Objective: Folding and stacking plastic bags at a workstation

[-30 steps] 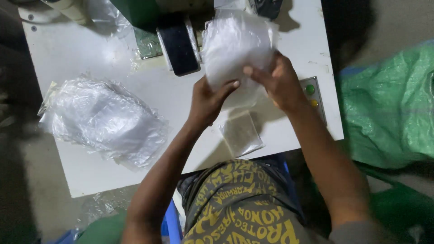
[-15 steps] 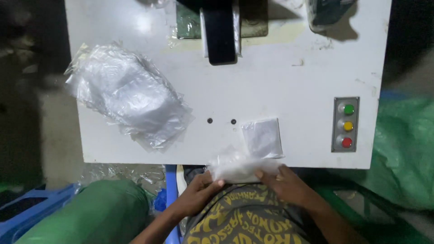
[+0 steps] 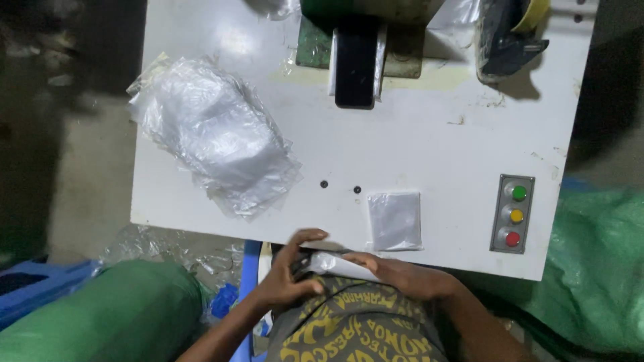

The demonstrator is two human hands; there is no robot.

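My left hand (image 3: 290,271) and my right hand (image 3: 402,276) are both closed on a white plastic bag (image 3: 335,265), held low against my lap just below the front edge of the white table (image 3: 429,154). Most of the bag is hidden by my fingers and the table edge. A small flat clear packet (image 3: 394,220) lies on the table right above my right hand. A loose pile of clear plastic bags (image 3: 211,134) rests on the table's left part.
A black-and-green machine head (image 3: 355,57) stands at the table's back. A panel with green, yellow and red buttons (image 3: 514,214) sits front right. Green sacks lie at floor level on the left (image 3: 100,308) and right (image 3: 597,268). Blue plastic crate (image 3: 33,285) at far left.
The white bag came down from in front of the machine to my lap, below the table edge. Both hands followed it and the view shifted toward the table's front.
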